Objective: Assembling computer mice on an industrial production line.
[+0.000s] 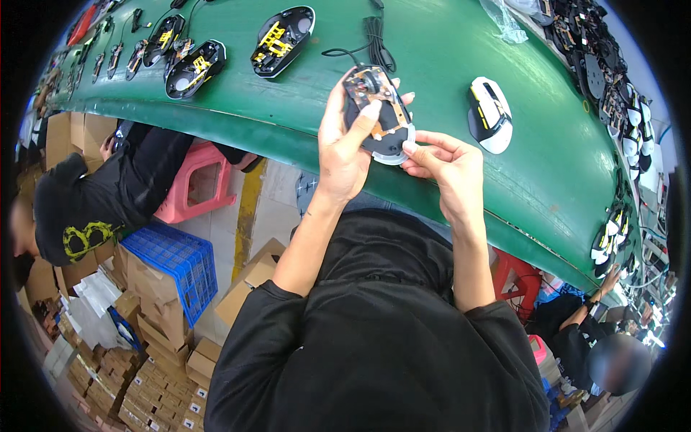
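My left hand [345,147] is wrapped round an opened computer mouse base [392,119], its thumb lying over the copper-coloured circuit board. A black cable runs from the top of the base to a tied bundle [376,45] on the table. At the lower right rim of the base, my right hand [450,165] pinches a translucent whitish curved strip [392,157] between thumb and fingers. The strip follows the rounded end of the base. Right of my hands lies a white and black mouse top shell [491,115] with yellow parts.
On the green table [432,43] lie black shells with yellow inserts [283,42] and several circuit boards at the far left. Piled mouse parts [590,65] line the right side. People sit at left and lower right. A pink stool [194,180], blue crate [176,263] and cardboard boxes stand below.
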